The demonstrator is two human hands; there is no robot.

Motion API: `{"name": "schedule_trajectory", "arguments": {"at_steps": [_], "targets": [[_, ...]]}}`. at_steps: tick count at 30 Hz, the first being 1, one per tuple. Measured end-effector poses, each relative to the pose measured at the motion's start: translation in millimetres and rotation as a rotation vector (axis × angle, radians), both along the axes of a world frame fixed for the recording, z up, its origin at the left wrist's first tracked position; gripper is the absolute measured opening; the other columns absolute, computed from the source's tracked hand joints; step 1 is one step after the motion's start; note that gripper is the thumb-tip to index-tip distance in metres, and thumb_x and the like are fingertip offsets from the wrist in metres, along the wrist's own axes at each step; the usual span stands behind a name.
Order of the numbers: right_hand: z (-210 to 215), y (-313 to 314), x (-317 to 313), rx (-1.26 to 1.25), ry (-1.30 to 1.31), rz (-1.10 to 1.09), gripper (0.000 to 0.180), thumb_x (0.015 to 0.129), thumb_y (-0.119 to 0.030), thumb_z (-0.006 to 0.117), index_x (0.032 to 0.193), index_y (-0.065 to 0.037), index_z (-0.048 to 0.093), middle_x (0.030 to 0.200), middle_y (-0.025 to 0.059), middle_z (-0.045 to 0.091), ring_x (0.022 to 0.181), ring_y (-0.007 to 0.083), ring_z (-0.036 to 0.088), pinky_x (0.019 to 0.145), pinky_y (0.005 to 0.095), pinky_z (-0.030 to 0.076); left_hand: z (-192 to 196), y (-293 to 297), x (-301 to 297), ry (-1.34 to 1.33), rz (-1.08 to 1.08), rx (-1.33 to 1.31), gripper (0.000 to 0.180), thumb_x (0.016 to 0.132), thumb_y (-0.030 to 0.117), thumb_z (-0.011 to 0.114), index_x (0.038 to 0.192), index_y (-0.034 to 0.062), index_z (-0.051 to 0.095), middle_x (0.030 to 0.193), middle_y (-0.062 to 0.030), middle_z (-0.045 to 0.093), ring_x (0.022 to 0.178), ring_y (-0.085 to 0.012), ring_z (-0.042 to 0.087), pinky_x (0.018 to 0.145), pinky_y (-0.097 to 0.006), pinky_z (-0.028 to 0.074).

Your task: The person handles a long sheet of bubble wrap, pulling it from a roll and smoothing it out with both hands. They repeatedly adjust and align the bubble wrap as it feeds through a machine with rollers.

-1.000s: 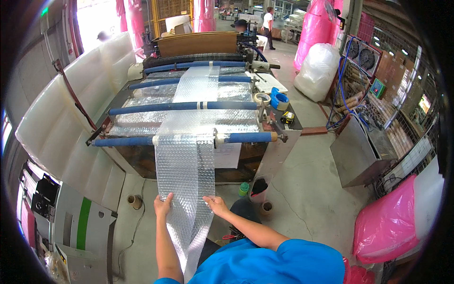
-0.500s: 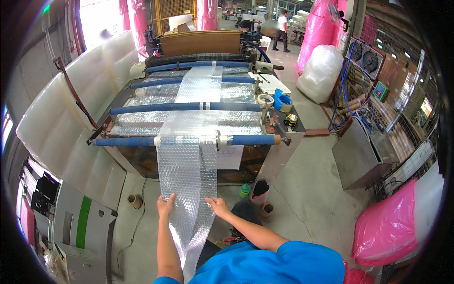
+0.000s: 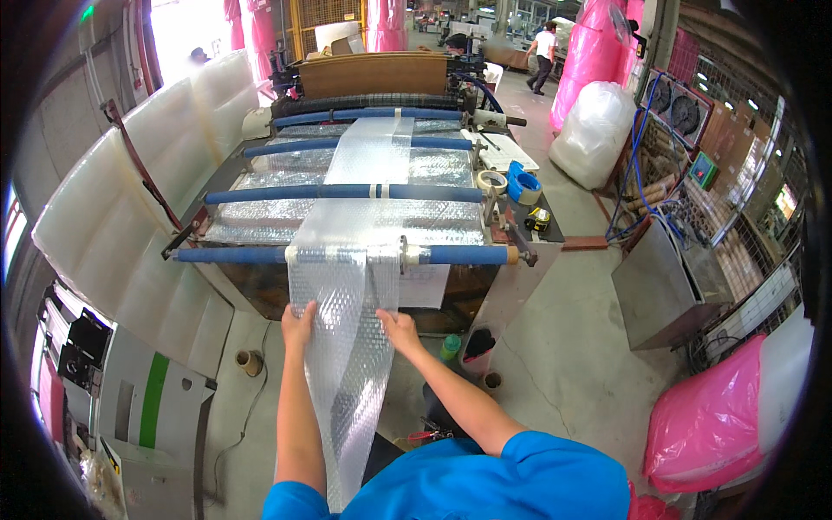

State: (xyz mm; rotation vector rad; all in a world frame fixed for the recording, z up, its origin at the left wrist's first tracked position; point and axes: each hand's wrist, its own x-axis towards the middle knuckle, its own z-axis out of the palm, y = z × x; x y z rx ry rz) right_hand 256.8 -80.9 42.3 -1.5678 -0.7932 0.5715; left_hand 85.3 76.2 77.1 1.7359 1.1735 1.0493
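Observation:
A long strip of clear bubble wrap (image 3: 347, 295) runs over the blue-covered rollers of a machine and hangs from the front roller (image 3: 468, 254) down toward my body. My left hand (image 3: 297, 328) pinches its left edge, thumb on top. The right edge is gripped by my right hand (image 3: 399, 330), level with the left. Between the hands the strip is folded lengthwise, with one layer lying slantwise over another. Its lower end passes down past my blue shirt (image 3: 468, 485).
Tape rolls (image 3: 523, 184) and a yellow-black tape measure (image 3: 538, 218) sit on the machine's right side. A grey cabinet (image 3: 156, 407) stands at left, a metal box (image 3: 663, 282) and pink-wrapped roll (image 3: 706, 416) at right. A person in a white top (image 3: 544, 56) walks at the back.
Both my hands have moved up along the bubble wrap, closer to the front roller, with my arms stretched further. The person at the back has moved to the right.

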Motion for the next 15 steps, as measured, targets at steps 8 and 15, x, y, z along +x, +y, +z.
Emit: {"name": "schedule_trajectory", "arguments": {"at_steps": [8,15], "targets": [[34,-14,-8,-0.043,0.029,-0.081,0.041,0.079,-0.037,0.056,0.064,0.000,0.056,0.052,0.0030,0.051,0.048,0.0095,0.048,0.046,0.0261,0.037,19,4,-5,0.172,-0.007,-0.054,0.063,0.056,0.046,0.073,0.091,-0.0015,0.051,0.086,-0.0154,0.059,0.079,-0.0243,0.056,0.070,-0.033,0.043],[-18,-91,-76,-0.221,0.140,0.227,0.040,0.081,-0.037,0.054,0.070,0.001,0.057,0.054,0.0021,0.051,0.051,0.0093,0.048,0.048,0.0257,0.038,-23,-82,-82,0.235,-0.002,-0.268,0.054,0.060,0.037,0.073,0.092,-0.0037,0.055,0.084,-0.0140,0.061,0.077,-0.0203,0.057,0.071,-0.031,0.045]]}}
